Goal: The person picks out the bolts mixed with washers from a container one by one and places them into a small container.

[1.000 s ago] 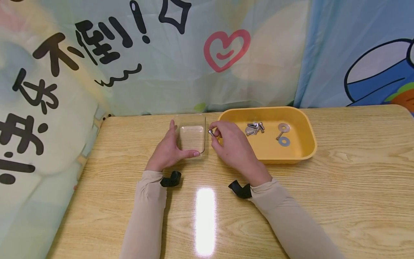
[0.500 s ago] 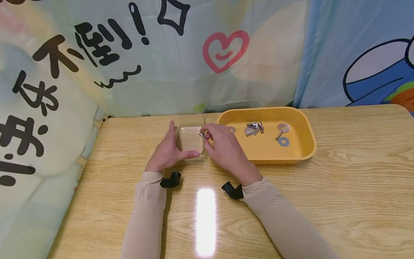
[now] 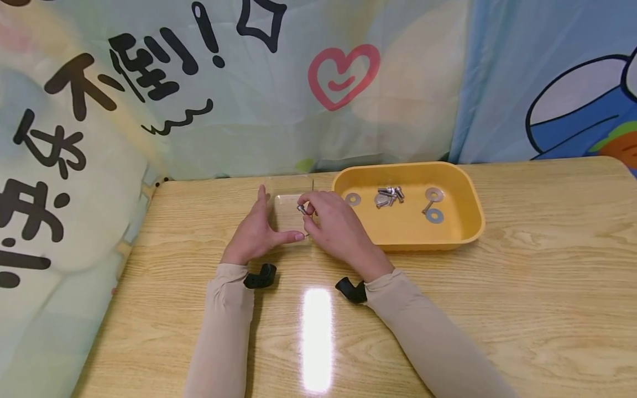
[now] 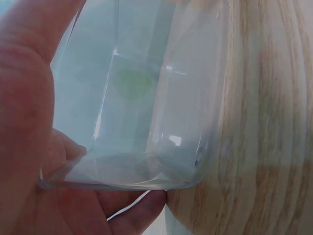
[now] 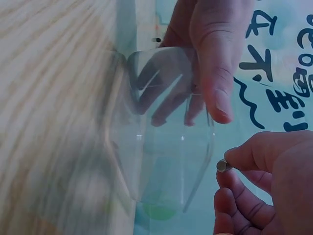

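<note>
Right hand [image 3: 332, 224] shifted left above the clear box [image 3: 287, 212], grip pinching a bolt [image 3: 301, 209], left hand [image 3: 255, 232] holding the box.

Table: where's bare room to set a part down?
Bare: table right of the yellow tray, and between the sleeves. Crowded: around the clear container, gripped by the left hand, with the right hand pinching a bolt at its side.
</note>
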`<state>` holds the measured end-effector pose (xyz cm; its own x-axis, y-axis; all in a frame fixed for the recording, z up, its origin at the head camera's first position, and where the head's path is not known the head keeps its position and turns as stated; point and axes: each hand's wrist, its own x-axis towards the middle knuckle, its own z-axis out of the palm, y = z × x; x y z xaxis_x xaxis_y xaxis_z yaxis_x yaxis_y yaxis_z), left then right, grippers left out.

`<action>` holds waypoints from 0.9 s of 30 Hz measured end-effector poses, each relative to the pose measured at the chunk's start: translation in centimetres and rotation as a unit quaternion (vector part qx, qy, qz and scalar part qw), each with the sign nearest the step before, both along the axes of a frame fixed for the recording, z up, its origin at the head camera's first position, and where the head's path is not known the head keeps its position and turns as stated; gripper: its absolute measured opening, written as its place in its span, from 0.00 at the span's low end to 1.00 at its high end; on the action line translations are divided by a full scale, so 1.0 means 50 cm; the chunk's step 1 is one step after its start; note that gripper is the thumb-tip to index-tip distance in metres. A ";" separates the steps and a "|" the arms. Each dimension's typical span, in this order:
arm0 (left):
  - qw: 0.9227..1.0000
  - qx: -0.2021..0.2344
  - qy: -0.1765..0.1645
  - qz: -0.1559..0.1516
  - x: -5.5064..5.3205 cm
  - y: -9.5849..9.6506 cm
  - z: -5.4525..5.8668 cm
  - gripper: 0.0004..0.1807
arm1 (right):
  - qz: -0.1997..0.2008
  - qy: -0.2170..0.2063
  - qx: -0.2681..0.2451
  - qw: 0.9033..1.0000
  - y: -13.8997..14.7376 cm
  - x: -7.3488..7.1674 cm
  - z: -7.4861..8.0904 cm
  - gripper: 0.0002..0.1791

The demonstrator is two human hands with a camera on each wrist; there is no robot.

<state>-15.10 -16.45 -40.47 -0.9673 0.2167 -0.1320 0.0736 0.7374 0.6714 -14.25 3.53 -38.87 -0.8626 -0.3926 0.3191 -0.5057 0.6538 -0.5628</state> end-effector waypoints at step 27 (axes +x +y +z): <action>1.000 0.010 0.008 -0.005 -0.003 -0.001 -0.004 0.75 | 0.019 0.061 0.059 0.996 -0.008 0.002 -0.020 0.05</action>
<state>-15.27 -16.50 -40.69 -0.9669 0.2288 -0.1128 0.0913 0.7233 0.6844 -14.15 3.13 -39.89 -0.8045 -0.4646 0.3702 -0.5907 0.6913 -0.4162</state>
